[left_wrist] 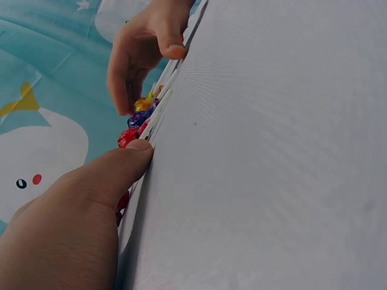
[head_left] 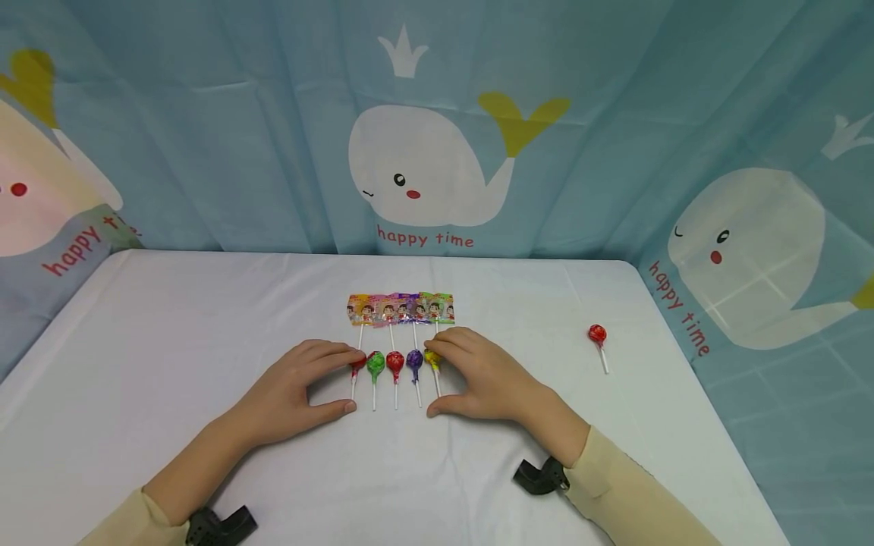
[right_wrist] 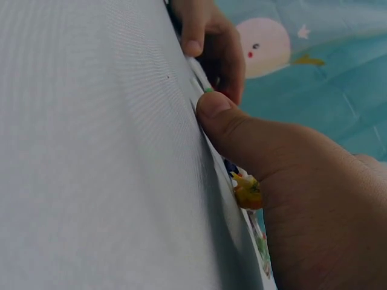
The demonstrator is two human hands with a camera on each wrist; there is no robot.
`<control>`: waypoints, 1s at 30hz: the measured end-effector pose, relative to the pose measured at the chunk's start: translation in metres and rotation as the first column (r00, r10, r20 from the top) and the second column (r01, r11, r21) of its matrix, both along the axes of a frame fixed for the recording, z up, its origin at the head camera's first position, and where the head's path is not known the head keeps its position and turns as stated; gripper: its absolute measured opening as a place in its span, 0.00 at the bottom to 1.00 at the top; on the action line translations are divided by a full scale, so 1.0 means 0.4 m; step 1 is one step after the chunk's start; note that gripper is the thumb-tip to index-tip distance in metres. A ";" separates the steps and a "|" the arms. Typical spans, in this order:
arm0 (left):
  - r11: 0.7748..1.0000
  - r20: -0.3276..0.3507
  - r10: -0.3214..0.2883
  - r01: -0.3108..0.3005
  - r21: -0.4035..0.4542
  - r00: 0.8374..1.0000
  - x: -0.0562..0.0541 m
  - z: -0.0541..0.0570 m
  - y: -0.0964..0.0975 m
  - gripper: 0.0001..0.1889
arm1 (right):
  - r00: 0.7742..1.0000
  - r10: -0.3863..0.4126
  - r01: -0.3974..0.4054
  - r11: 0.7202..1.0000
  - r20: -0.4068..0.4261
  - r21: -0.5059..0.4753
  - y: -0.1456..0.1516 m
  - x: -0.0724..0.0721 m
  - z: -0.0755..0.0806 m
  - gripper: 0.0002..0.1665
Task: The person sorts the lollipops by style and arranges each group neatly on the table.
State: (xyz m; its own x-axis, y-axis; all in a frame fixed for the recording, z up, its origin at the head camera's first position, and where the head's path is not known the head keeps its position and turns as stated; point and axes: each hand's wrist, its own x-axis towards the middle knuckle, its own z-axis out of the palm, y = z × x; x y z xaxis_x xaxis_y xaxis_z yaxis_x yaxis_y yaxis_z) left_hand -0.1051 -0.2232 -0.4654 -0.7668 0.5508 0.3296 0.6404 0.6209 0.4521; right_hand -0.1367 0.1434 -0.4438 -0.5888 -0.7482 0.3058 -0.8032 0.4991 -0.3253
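Observation:
Several round wrapped lollipops lie side by side with sticks toward me: a red one at the left end, then a green lollipop (head_left: 375,364), a red lollipop (head_left: 395,364), a purple lollipop (head_left: 414,360) and a yellow lollipop (head_left: 433,359). My left hand (head_left: 300,387) rests at the left end, fingertips over the outermost red lollipop (head_left: 358,366) and thumb beside its stick's lower end. On the opposite side, my right hand (head_left: 481,371) touches the yellow lollipop with its fingertips, thumb near the stick's bottom. Both hands keep a wide gap between thumb and fingers.
Behind the row lie several lollipops in flat, colourful printed wrappers (head_left: 400,309), sticks pointing toward me. A single red lollipop (head_left: 597,334) is apart at the right of the white-covered table (head_left: 205,318). A blue whale-print curtain (head_left: 273,152) hangs behind and along the sides.

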 end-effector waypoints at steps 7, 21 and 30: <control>1.000 -0.006 0.001 -0.001 0.001 1.000 -0.001 -0.001 0.001 0.37 | 1.000 0.008 -0.008 1.000 0.002 -0.003 0.003 0.001 0.000 0.56; 1.000 -0.010 -0.001 0.001 -0.004 1.000 0.000 0.001 0.000 0.37 | 1.000 0.011 -0.011 1.000 -0.002 -0.009 0.004 0.001 -0.002 0.56; 1.000 -0.004 -0.001 0.001 -0.003 1.000 0.001 0.003 0.001 0.37 | 1.000 0.013 -0.013 1.000 -0.003 -0.015 0.006 0.003 -0.002 0.56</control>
